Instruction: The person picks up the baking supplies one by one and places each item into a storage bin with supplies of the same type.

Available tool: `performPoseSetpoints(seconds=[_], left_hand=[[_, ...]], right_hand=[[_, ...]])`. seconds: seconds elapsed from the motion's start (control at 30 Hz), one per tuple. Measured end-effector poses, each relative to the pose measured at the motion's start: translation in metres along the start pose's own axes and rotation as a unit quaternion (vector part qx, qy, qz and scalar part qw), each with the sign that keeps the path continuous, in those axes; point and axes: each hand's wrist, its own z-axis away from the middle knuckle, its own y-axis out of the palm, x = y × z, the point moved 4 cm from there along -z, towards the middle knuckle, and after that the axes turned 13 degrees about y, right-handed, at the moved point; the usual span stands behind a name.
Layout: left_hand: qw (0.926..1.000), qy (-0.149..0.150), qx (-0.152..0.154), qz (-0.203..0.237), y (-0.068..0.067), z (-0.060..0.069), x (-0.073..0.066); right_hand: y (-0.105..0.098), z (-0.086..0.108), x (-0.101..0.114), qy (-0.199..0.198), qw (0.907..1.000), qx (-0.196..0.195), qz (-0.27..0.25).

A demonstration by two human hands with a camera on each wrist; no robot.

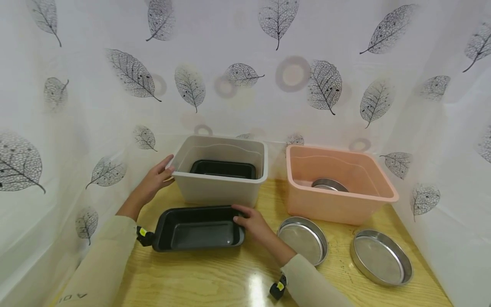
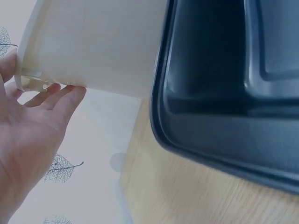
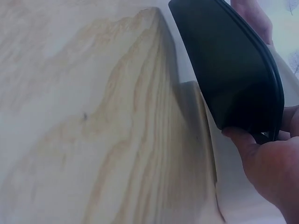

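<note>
On my R, a pink plastic bin (image 1: 326, 209) sits by the tabletop's (image 1: 192, 281) back R corner, w/ a round metal tin (image 1: 330, 184) inside. In front of it, close to the R edge, I've got a 2nd round tin (image 1: 381, 258); a 3rd tin (image 1: 304, 238) lies farther in from that edge. White sheeting (image 1: 245, 115) w/ dk leaf prints (image 1: 325, 85) hangs behind the back edge & along the sides.

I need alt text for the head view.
The right hand grips a dark loaf pan in front of a grey bin holding another dark pan; the left hand holds the bin's edge. At right, a pink bin contains a round metal tin; two more tins lie on the table.
</note>
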Motion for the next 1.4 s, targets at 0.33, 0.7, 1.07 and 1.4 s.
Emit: performPoseSetpoints(seconds=[0.33, 0.7, 1.07, 1.4], left_hand=[[0.9999, -0.002, -0.001, -0.012, -0.002, -0.001, 0.001], [1.0, -0.001, -0.004, 0.001, 0.001, 0.0, -0.005], [1.0, -0.001, -0.002, 0.004, 0.001, -0.001, 0.002], [1.0, 0.002, -0.006, 0.006, -0.001, 0.001, 0.004]], right_hand=[[-0.011, 0.008, 0.005, 0.009, 0.9997, 0.007, -0.02], [-0.023, 0.014, 0.011, 0.008, 0.9995, 0.002, -0.031], [-0.028, 0.016, 0.011, 0.013, 0.9989, 0.012, -0.044], [-0.033, 0.022, 0.022, -0.002, 0.9991, 0.009, -0.04]])
